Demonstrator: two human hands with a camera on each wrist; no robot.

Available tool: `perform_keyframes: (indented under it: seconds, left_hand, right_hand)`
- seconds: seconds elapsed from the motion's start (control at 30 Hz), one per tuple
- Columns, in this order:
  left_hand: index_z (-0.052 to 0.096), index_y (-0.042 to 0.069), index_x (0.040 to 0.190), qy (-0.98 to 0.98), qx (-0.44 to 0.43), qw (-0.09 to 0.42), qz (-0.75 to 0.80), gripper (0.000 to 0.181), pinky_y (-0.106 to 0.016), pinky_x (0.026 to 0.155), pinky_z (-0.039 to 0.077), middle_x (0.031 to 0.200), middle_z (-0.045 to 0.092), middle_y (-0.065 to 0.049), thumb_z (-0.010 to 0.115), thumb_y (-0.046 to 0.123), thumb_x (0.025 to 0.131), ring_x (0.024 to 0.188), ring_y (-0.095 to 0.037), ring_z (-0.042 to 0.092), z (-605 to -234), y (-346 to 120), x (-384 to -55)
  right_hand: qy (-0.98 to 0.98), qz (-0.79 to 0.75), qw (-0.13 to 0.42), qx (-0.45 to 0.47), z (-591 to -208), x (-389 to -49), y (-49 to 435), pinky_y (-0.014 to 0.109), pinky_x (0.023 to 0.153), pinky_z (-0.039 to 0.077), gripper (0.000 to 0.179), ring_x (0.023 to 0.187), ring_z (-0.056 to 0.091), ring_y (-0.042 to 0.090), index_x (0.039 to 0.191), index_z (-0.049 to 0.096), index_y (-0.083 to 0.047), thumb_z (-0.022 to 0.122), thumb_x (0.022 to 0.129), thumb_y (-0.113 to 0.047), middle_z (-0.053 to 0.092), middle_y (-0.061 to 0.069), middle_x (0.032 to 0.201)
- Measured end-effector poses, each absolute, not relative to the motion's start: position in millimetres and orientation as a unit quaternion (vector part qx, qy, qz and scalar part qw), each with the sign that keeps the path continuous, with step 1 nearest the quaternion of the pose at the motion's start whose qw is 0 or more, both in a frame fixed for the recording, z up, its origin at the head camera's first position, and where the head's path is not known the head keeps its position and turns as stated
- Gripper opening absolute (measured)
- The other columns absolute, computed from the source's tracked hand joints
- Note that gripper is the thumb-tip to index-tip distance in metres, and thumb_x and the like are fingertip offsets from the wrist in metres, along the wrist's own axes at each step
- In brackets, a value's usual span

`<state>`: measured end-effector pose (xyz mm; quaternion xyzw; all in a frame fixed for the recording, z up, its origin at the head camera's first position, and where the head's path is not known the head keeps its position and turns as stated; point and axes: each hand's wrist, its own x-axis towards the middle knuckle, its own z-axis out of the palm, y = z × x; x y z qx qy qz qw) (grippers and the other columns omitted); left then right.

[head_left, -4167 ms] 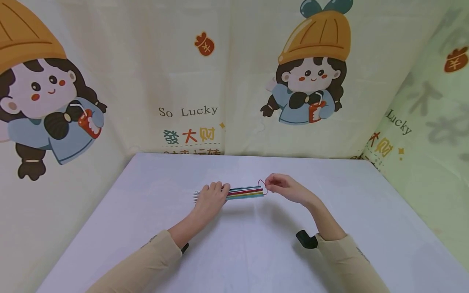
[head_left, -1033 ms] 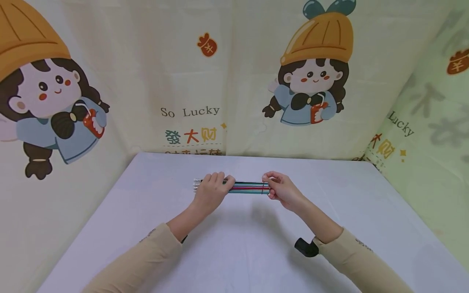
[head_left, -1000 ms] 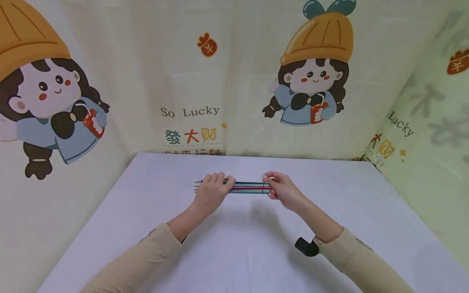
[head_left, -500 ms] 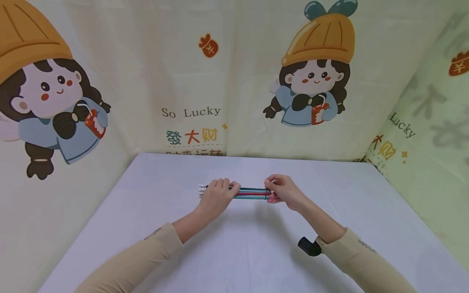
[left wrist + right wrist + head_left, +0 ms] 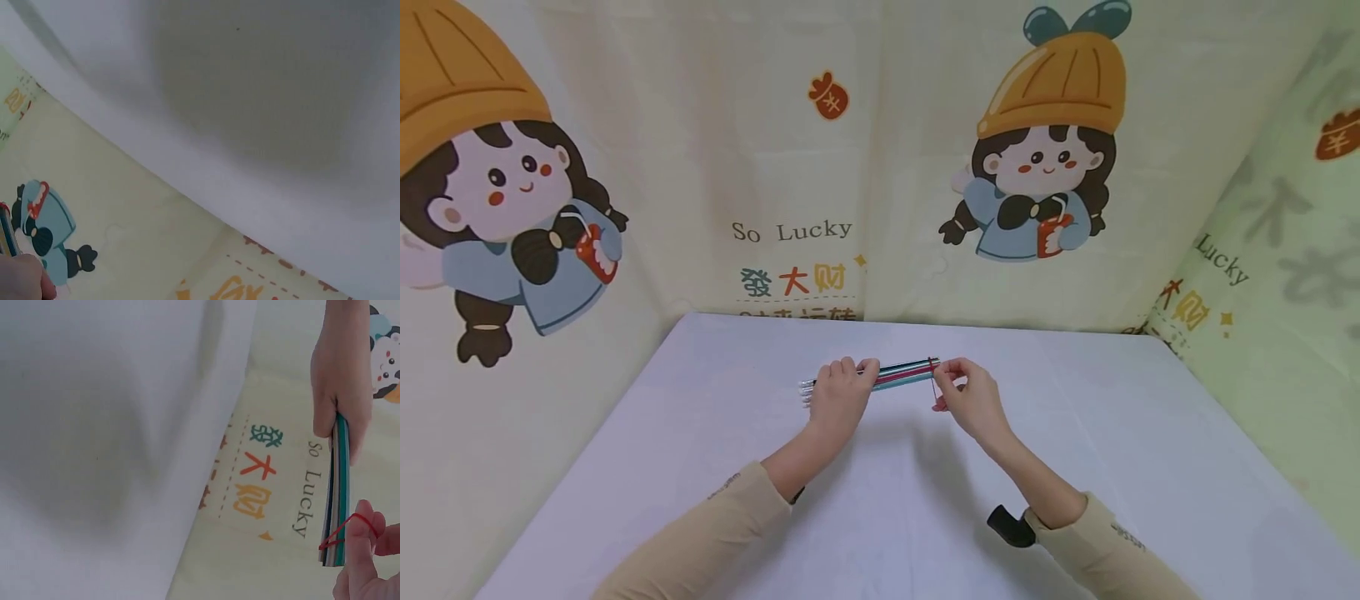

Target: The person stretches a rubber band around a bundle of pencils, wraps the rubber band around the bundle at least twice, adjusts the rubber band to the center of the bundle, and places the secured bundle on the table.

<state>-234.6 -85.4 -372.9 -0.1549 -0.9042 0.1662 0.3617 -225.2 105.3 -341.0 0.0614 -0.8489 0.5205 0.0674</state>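
A bundle of several slim, colored pencils (image 5: 904, 375) with silvery ends is held above the table, tilted slightly up toward its right end. My left hand (image 5: 838, 402) grips it near the silvery end. Around the other end runs a red rubber band (image 5: 331, 540), partly drawn away from the pencils. Thumb and fingers of my right hand (image 5: 976, 404) pinch and stretch this band just beside the bundle's end. In the right wrist view, the band loops over the right fingers (image 5: 359, 540). Only a bit of the left hand (image 5: 25, 278) shows in the left wrist view.
A white-covered table (image 5: 880, 517) lies below both hands. Behind it hangs a cream cloth (image 5: 910, 167) with printed cartoon figures and lettering. Black wrist devices sit by the cuffs, the right one (image 5: 1011, 527) most visible.
Some seconds ago the red band hung loosely at the bundle's end; now it goes round the pencils. Since half a second ago, the bundle's right end has risen and the band is stretched downward.
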Motion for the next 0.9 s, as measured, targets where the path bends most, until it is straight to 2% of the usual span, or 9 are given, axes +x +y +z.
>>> perform_keyframes:
  seconds: [0.17, 0.37, 0.47, 0.63, 0.7, 0.77, 0.9]
  left_hand:
    - [0.046, 0.009, 0.088, -0.897, -0.133, 0.399, 0.138, 0.038, -0.025, 0.051, 0.039, 0.067, 0.056, -0.01, 0.076, 0.025, 0.073, 0.056, -0.018, 0.05, -368.9, -92.2, -238.4]
    - [0.046, 0.008, 0.089, -0.898, -0.146, 0.403, 0.099, 0.043, -0.026, 0.05, 0.041, 0.068, 0.058, -0.011, 0.079, 0.029, 0.07, 0.056, -0.019, 0.052, -366.1, -95.7, -240.2]
    - [0.047, 0.008, 0.088, -0.901, -0.153, 0.398, 0.079, 0.04, -0.026, 0.05, 0.041, 0.068, 0.059, -0.012, 0.078, 0.027, 0.072, 0.055, -0.02, 0.052, -366.1, -95.2, -239.9]
    - [0.047, 0.007, 0.088, -0.903, -0.156, 0.395, 0.059, 0.036, -0.027, 0.049, 0.041, 0.068, 0.059, -0.012, 0.076, 0.025, 0.074, 0.055, -0.02, 0.053, -366.7, -93.3, -240.5]
    - [0.047, 0.007, 0.087, -0.906, -0.155, 0.391, 0.054, 0.036, -0.027, 0.049, 0.041, 0.067, 0.059, -0.012, 0.076, 0.024, 0.075, 0.055, -0.02, 0.053, -366.8, -92.8, -240.6]
    - [0.047, 0.007, 0.087, -0.908, -0.153, 0.386, 0.05, 0.036, -0.027, 0.049, 0.042, 0.067, 0.059, -0.012, 0.076, 0.024, 0.075, 0.055, -0.02, 0.054, -367.0, -92.5, -240.4]
    - [0.046, 0.007, 0.087, -0.916, -0.146, 0.371, 0.04, 0.037, -0.027, 0.049, 0.042, 0.068, 0.059, -0.012, 0.076, 0.024, 0.074, 0.056, -0.021, 0.056, -367.6, -91.5, -239.6]
  right_hand:
    - [-0.819, 0.571, 0.033, 0.052, -341.4, -216.8, 102.4, 0.024, 0.066, 0.052, 0.018, 0.067, 0.064, 0.022, 0.097, 0.059, 0.003, 0.059, 0.088, -0.013, 0.06, 0.014, 0.084]
    - [-0.788, 0.605, 0.017, 0.114, -346.1, -213.9, 107.1, 0.021, 0.078, 0.048, 0.016, 0.082, 0.06, 0.014, 0.094, 0.06, 0.006, 0.056, 0.09, -0.01, 0.061, 0.012, 0.089]
    - [-0.745, 0.644, 0.047, 0.167, -350.5, -213.2, 108.7, 0.018, 0.08, 0.046, 0.014, 0.089, 0.055, 0.013, 0.09, 0.058, 0.009, 0.055, 0.09, -0.005, 0.056, 0.014, 0.098]
    - [-0.71, 0.645, 0.133, 0.25, -360.4, -215.2, 110.0, 0.017, 0.084, 0.043, 0.008, 0.103, 0.048, 0.013, 0.086, 0.057, 0.008, 0.053, 0.089, 0.002, 0.051, 0.017, 0.108]
    - [-0.71, 0.62, 0.176, 0.284, -365.1, -219.3, 111.2, 0.017, 0.086, 0.042, 0.006, 0.106, 0.047, 0.015, 0.087, 0.058, 0.007, 0.052, 0.087, 0.007, 0.053, 0.018, 0.104]
    - [-0.706, 0.592, 0.217, 0.323, -369.6, -225.1, 112.7, 0.021, 0.093, 0.039, 0.012, 0.105, 0.049, 0.019, 0.088, 0.058, 0.007, 0.051, 0.083, 0.016, 0.055, 0.018, 0.097]
    - [-0.678, 0.551, 0.28, 0.398, -376.8, -236.2, 114.5, 0.03, 0.099, 0.036, 0.027, 0.087, 0.055, 0.024, 0.088, 0.057, 0.011, 0.048, 0.072, 0.031, 0.056, 0.019, 0.083]
